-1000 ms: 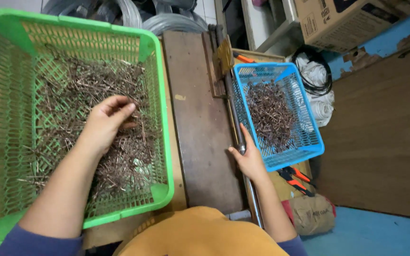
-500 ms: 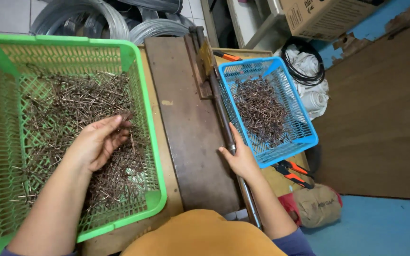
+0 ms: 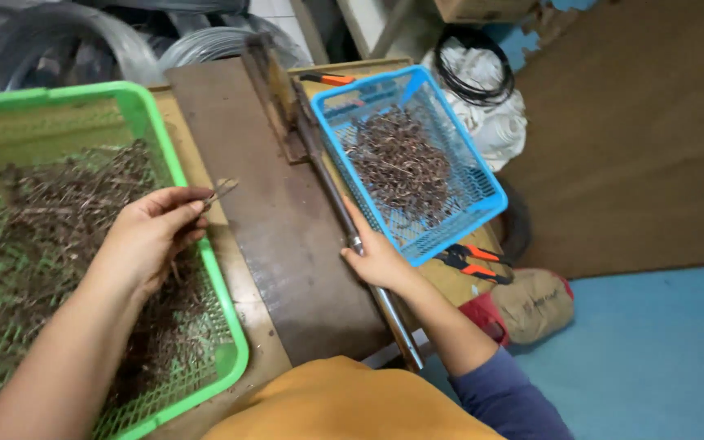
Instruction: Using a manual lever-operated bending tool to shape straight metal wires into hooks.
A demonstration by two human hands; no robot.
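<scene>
Head view: cluttered workshop corner, brown floor mat and blue floor at right, coiled wire (image 3: pixel 83 41) behind a wooden table (image 3: pixel 246 326) with a dark metal plate (image 3: pixel 270 228) across it. Two baskets: green basket (image 3: pixel 156 138) at left, cut off by the frame edge, blue basket (image 3: pixel 450 138) at right. Both hold piles of thin brown metal pieces, too tangled to count. Left hand (image 3: pixel 152 236) is above the green basket's rim, fingers pinched shut on one small metal piece (image 3: pixel 222 190); its exact shape is hard to make out. Right hand (image 3: pixel 376 257) is closed around a long metal lever bar (image 3: pixel 352 244) beside the blue basket. Half a second ago the left hand lay flat in the green pile; now it is lifted with a piece. Right hand unchanged. Orange-handled pliers (image 3: pixel 470 262) are partly hidden under the blue basket; a second orange tool (image 3: pixel 327 79) lies behind it.
</scene>
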